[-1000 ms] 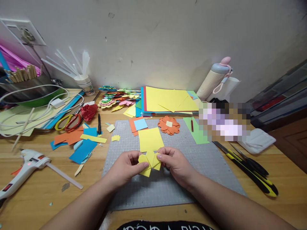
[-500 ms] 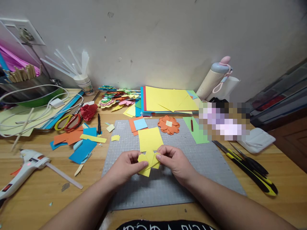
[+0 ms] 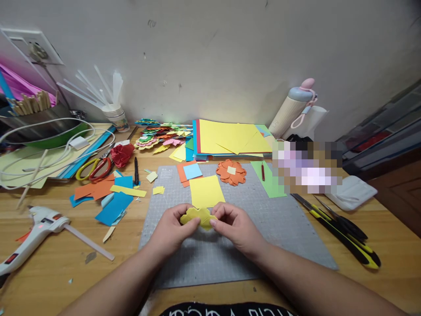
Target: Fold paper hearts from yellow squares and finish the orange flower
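Observation:
A folded yellow paper piece (image 3: pixel 204 215) with a scalloped edge is held between both hands above the grey cutting mat (image 3: pixel 243 263). My left hand (image 3: pixel 176 226) pinches its left part, thumb on the near face. On its right end, my right hand (image 3: pixel 233 224) is closed with thumb and fingertips. Just beyond the hands lies a flat yellow sheet (image 3: pixel 206 191). An orange paper flower (image 3: pixel 231 171) with a pale square at its centre rests farther back, and a light blue square (image 3: pixel 192 170) lies on orange paper to its left.
A glue gun (image 3: pixel 46 219) lies at the left, near blue paper scraps (image 3: pixel 115 208) and scissors (image 3: pixel 95 169). Stacked coloured sheets (image 3: pixel 230 136) are at the back. On the right are a yellow-black cutter (image 3: pixel 345 232), dark scissors (image 3: pixel 348 224) and a bottle (image 3: pixel 289 109).
The yellow piece has tilted, so its pointed lower part no longer shows and its scalloped edge faces up. My left hand has shifted slightly left.

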### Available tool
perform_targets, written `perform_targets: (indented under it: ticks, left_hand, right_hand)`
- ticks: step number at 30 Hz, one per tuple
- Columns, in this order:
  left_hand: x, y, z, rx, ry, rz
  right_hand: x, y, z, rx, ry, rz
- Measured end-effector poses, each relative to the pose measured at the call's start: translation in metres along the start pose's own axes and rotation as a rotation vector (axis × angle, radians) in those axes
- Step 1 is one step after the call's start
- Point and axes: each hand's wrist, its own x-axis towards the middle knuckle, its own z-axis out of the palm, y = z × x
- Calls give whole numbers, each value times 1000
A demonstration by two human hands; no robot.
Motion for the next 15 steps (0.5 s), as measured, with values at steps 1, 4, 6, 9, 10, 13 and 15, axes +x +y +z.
perform_targets:
  ticks: [1, 4, 6, 9, 10, 13, 15]
  left_hand:
    - [-1, 0, 0, 50, 2, 14]
    - [-3, -1, 3, 257, 8, 104]
    - [-4, -3, 5, 393, -16, 208]
    - [-6, -5, 8, 512, -48, 337]
    - [-7, -6, 8, 522, -49, 361]
    - [-9, -7, 9, 457, -42, 391]
    - [-9, -8, 9, 340, 19, 374]
  right_hand:
    - [-1, 0, 0, -35, 11, -12]
    - [-4, -4, 0, -213, 67, -132]
    - [-6, -7, 0, -358, 38, -257]
    - [-8, -12, 1, -507, -56, -369]
    - [-9, -12, 1, -528, -70, -384]
    - [-9, -12, 1, -491, -38, -396]
    - [-9, -12, 1, -407, 12, -380]
